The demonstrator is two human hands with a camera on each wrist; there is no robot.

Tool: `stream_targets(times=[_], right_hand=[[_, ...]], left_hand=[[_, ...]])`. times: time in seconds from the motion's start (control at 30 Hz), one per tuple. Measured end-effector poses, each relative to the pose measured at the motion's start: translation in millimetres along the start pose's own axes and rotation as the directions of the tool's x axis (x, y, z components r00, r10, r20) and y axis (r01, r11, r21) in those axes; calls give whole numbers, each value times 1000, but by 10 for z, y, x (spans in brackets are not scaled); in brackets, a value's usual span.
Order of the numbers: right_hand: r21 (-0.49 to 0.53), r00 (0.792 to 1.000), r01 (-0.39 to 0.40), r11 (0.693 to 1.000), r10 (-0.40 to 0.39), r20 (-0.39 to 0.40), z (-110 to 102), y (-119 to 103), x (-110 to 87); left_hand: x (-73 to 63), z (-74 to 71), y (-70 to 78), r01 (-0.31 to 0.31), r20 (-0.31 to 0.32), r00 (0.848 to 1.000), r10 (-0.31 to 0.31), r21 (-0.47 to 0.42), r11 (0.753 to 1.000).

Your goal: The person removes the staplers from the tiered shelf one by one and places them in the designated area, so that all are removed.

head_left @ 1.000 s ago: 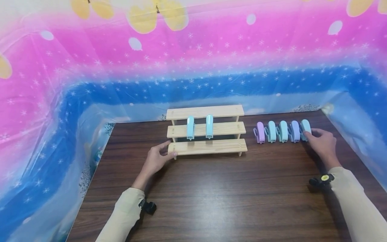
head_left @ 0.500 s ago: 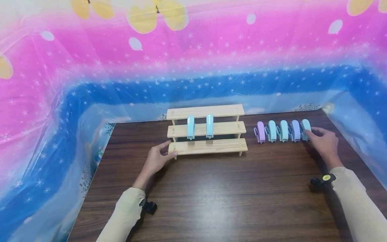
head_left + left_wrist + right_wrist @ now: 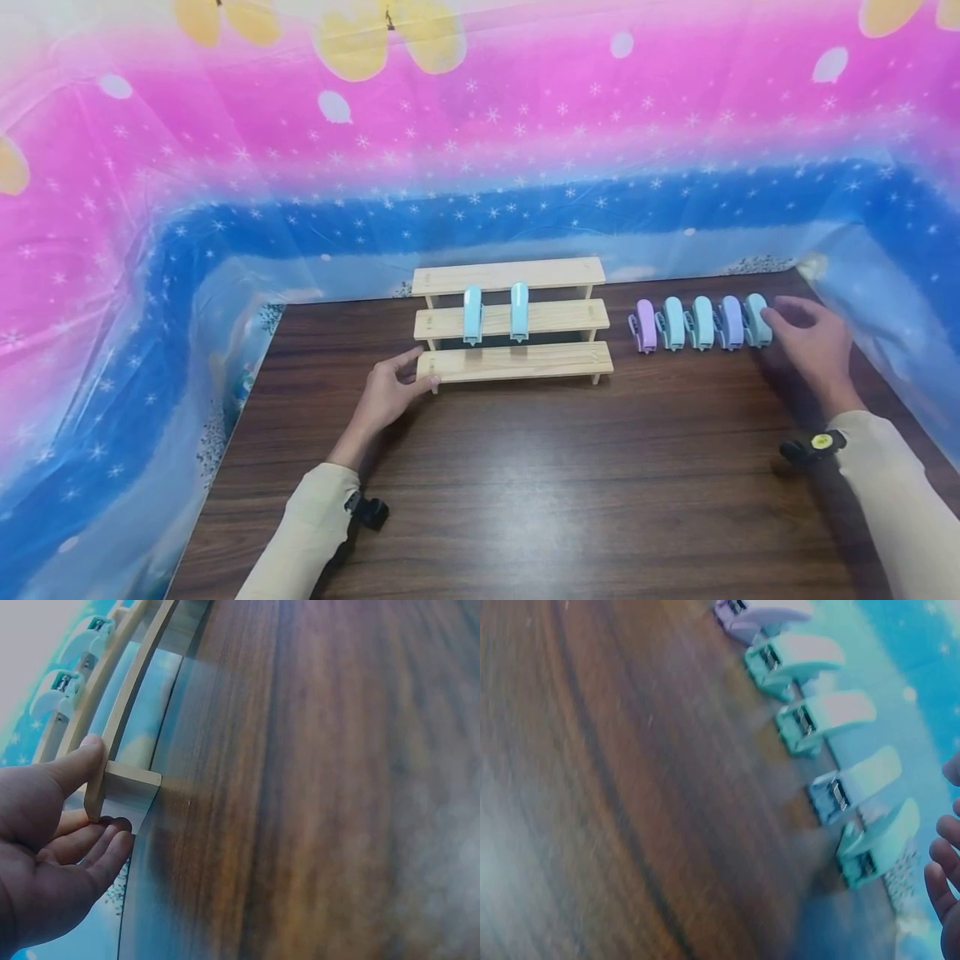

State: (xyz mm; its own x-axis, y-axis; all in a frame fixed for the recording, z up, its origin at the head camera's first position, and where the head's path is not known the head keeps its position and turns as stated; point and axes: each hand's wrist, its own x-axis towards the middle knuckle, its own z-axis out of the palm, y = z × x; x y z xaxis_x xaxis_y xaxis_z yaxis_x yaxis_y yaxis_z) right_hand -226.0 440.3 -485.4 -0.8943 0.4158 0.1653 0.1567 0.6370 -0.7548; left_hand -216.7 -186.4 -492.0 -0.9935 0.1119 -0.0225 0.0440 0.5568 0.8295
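Note:
In the head view my left hand (image 3: 386, 398) holds the left end of the lowest step of a three-tier wooden stand (image 3: 517, 364). The left wrist view shows the thumb on the board (image 3: 124, 712) and the fingers under its end. Two light blue staplers (image 3: 472, 314) stand on the middle step. To the right, several staplers form a row: a purple one (image 3: 645, 325), two mint ones, a lavender one (image 3: 731, 322) and a teal one (image 3: 757, 320) at the end. My right hand (image 3: 813, 346) hovers beside the teal stapler, holding nothing; the right wrist view has its fingers (image 3: 946, 859) apart from it.
All of this stands on a dark wood-grain table (image 3: 525, 483). A pink and blue printed cloth (image 3: 480, 167) hangs behind and along the sides, close to the table's back edge. Each wrist wears a black camera (image 3: 367, 510).
My right hand has let go of the teal stapler and drawn back to the right. The teal stapler stays at the row's end. The left hand and the stand keep their places.

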Motion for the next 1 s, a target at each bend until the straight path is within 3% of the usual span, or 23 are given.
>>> stream_targets(times=[0.3,0.8,1.0], right_hand=[[31,991,114,993,-111,-73,-1,-297,-58],[101,964,264,959,-261,-51,217,-827,-309],[116,940,340,933,-338,-39,362,-1015,-382]], left_hand=[[-2,-8,8,6,6,1000,-6,-9,1000],[-1,-1,7,5,3,1000,-5,-1,1000],[0,3,-2,6,3,1000,-6,0,1000]])
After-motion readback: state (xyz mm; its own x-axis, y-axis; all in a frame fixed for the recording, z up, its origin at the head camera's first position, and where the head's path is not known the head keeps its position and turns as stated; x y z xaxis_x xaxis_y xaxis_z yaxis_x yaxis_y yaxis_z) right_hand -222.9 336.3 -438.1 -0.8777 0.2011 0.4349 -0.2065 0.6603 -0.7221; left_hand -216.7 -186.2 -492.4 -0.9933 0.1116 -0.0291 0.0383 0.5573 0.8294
